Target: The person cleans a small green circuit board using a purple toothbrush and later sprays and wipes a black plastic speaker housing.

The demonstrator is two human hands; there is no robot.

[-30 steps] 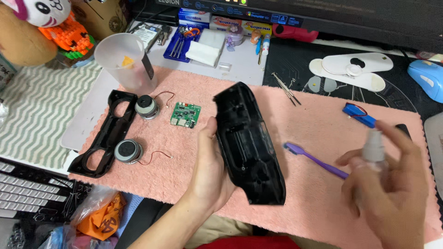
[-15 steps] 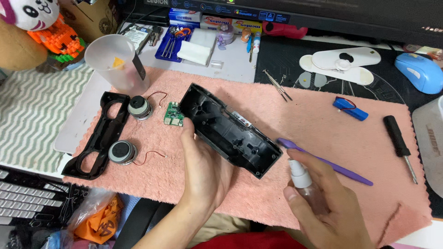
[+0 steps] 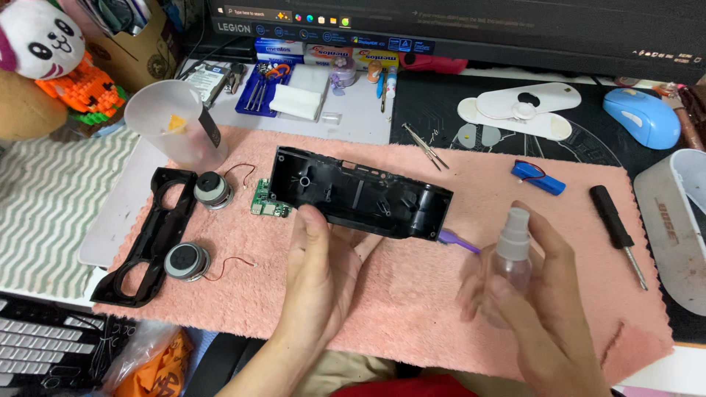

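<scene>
Pink cloth (image 3: 412, 294) covers the desk. On it, the left hand (image 3: 320, 276) grips the black shell (image 3: 359, 193) from below, thumb on its edge. Beside it, the right hand (image 3: 540, 305) wraps a small spray bottle (image 3: 510, 254), near a purple brush (image 3: 457, 240).

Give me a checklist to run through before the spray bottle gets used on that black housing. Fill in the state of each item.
1. Left hand grips the black housing by its near edge: ok.
2. Housing's open cavity faces up toward the camera: ok.
3. Right hand holds the clear spray bottle upright, apart from the housing: ok.
4. Which way the nozzle points: cannot tell, the bottle is blurred.
5. Green circuit board lies right at the housing's left end, where spray might reach it: not ok.
6. Two round speaker drivers with wires and the blue battery pack lie on the pink towel, apart from the housing: ok.
</scene>
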